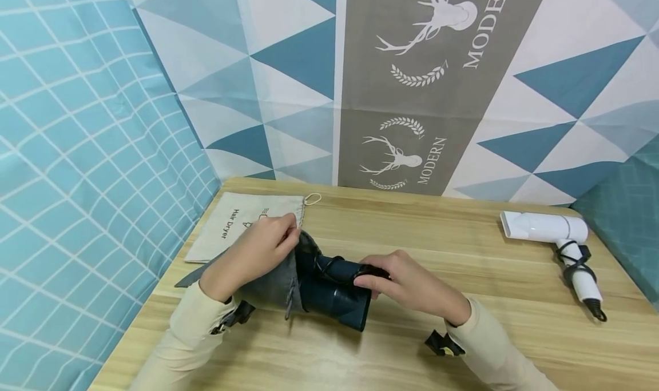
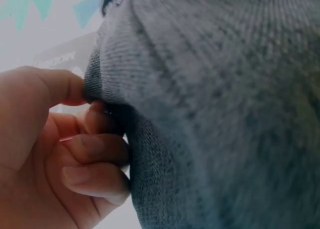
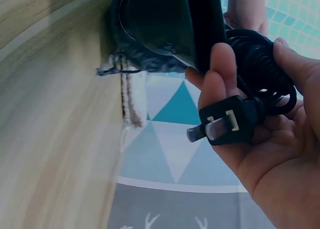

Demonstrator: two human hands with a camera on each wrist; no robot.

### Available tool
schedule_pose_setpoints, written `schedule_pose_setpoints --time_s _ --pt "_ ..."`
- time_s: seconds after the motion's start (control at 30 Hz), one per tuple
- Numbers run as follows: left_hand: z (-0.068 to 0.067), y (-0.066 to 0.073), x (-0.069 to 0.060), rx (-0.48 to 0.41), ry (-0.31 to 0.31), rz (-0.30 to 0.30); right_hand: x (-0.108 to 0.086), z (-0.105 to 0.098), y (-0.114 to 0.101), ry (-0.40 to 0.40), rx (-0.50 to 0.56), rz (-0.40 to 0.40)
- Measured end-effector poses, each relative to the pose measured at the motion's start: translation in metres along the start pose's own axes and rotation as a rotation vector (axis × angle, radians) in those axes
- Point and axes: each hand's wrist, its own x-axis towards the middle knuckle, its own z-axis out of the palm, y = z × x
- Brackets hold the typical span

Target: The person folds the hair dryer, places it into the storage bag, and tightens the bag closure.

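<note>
A dark blue hair dryer [image 1: 334, 299] lies partly inside a grey cloth drawstring bag [image 1: 265, 292], its nozzle end and folded handle sticking out of the mouth. My left hand [image 1: 257, 256] pinches the top edge of the bag's opening between thumb and fingers; the left wrist view shows the bag cloth [image 2: 200, 89] close up. With my right hand [image 1: 414, 288] I hold the coiled black cord [image 3: 262, 64] at the handle end. A two-pin plug [image 3: 230, 121] rests against those fingers in the right wrist view. The part of the dryer inside the bag is hidden.
On the right of the wooden table [image 1: 443, 236] lies a white hair dryer [image 1: 548, 227] with a black cord wound round its handle. A cream pouch [image 1: 211, 222] printed "Hair Dryer" lies flat at the back left, partly behind my left hand. Patterned cloths hang around the table.
</note>
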Motion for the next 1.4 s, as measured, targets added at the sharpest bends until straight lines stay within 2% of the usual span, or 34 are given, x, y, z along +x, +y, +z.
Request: schedule_pose_setpoints --time_s 0.13,0.27,0.47,0.57,0.7,0.8,0.9,1.0,1.1,1.23,1.4 --pt "0.002 0.001 0.000 0.020 -0.047 -0.001 -0.001 -0.001 -0.007 0.034 -0.015 -0.052" --pt "0.002 0.003 -0.001 0.026 -0.059 0.008 -0.001 -0.001 -0.011 0.067 -0.031 -0.113" --pt "0.001 0.009 -0.003 0.008 -0.046 0.039 0.000 0.001 -0.005 0.067 -0.020 -0.090" --pt "0.001 0.012 -0.003 0.009 -0.010 0.062 0.001 0.000 0.001 0.077 0.048 -0.001" --pt "0.005 0.018 0.000 0.002 0.030 0.105 0.001 -0.004 0.009 0.170 0.157 0.174" --pt "0.011 0.024 0.002 -0.021 0.018 0.125 0.001 -0.008 0.013 0.241 0.206 0.281" --pt "0.018 0.029 0.001 -0.059 -0.015 0.129 0.003 -0.010 0.015 0.280 0.263 0.365" --pt "0.022 0.034 0.006 -0.089 -0.030 0.149 0.003 -0.018 0.014 0.319 0.312 0.415" --pt "0.023 0.036 0.014 -0.093 -0.013 0.174 0.002 -0.024 0.011 0.350 0.331 0.423" --pt "0.025 0.035 0.035 -0.059 0.049 0.200 0.001 -0.027 0.008 0.404 0.300 0.394" --pt "0.030 0.036 0.061 -0.028 0.107 0.203 0.002 -0.021 0.008 0.440 0.254 0.358"
